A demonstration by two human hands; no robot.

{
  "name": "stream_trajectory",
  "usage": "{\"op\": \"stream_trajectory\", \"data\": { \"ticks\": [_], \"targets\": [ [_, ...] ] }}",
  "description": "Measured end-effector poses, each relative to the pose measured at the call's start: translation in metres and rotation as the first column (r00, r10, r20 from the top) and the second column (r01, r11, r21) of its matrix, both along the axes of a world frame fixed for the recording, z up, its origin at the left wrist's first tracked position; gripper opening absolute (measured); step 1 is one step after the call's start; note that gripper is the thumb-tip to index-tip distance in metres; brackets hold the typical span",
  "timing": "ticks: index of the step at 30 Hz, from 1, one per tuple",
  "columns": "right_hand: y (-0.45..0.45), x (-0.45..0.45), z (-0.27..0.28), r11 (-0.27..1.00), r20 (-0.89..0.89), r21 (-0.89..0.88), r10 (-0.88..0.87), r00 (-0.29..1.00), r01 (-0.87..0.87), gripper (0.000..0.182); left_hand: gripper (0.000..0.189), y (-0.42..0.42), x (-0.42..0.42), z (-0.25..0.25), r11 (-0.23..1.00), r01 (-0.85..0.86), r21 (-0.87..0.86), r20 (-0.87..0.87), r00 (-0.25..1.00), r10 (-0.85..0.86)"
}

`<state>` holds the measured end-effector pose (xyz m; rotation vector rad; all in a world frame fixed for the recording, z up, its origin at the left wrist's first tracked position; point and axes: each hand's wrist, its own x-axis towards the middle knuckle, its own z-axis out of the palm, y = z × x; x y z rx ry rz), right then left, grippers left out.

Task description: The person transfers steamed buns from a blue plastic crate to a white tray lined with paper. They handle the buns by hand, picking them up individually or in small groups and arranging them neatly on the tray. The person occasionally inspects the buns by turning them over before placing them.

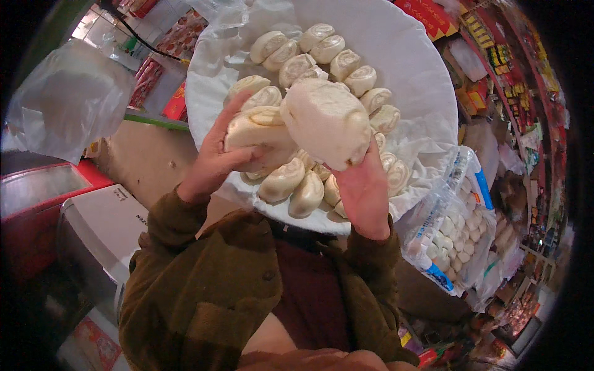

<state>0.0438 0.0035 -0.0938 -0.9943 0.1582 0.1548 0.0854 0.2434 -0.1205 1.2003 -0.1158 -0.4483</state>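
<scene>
My left hand (218, 143) grips a pale steamed bun (257, 132) whose folded layers show along its top. In my right hand (364, 195) is another steamed bun (327, 118), lifted higher and hiding part of what lies behind it. The two held buns touch or overlap in the view; I cannot tell which. Beneath them is a wide round tray lined with white cloth (399, 51). Several rolled steamed buns (283, 181) lie on the cloth, many side by side in pairs (322, 44).
On the right, a plastic-lined crate (482, 185) holds many small whitish round pieces (457, 236). Shelves of packaged goods (515, 92) stand beyond it. A clear plastic bag (69, 97) hangs at the upper left, above a red-edged chest freezer (83, 171) and a white appliance (102, 222).
</scene>
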Motion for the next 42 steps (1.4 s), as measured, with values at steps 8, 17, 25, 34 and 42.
{"op": "stream_trajectory", "data": {
  "ticks": [8, 17, 25, 34, 42],
  "targets": [
    [0.001, -0.007, 0.006, 0.788, 0.277, -0.616, 0.199, 0.940, 0.014, 0.078, 0.081, -0.004, 0.000, -0.010, 0.992, 0.061, 0.109, 0.053, 0.996, -0.067],
    [0.008, -0.010, -0.006, 0.927, 0.238, -0.375, 0.113, 0.965, -0.016, 0.073, 0.084, -0.004, -0.005, -0.007, 0.986, 0.091, 0.142, 0.053, 0.994, -0.100],
    [-0.006, -0.008, -0.024, 0.987, 0.126, -0.145, -0.053, 0.991, 0.071, 0.057, 0.094, -0.002, -0.008, -0.008, 0.998, 0.028, 0.059, -0.001, 1.000, -0.028],
    [-0.026, -0.032, -0.078, 0.627, 0.210, 0.774, -0.118, 0.971, -0.092, 0.102, 0.100, 0.004, -0.008, -0.011, 0.999, 0.009, 0.035, 0.185, 0.983, -0.015],
    [-0.030, -0.045, -0.071, 0.953, 0.173, 0.292, -0.140, 0.975, 0.085, 0.082, 0.095, -0.002, -0.006, -0.010, 1.000, -0.029, 0.005, 0.048, 0.998, 0.028]
  ]
}}
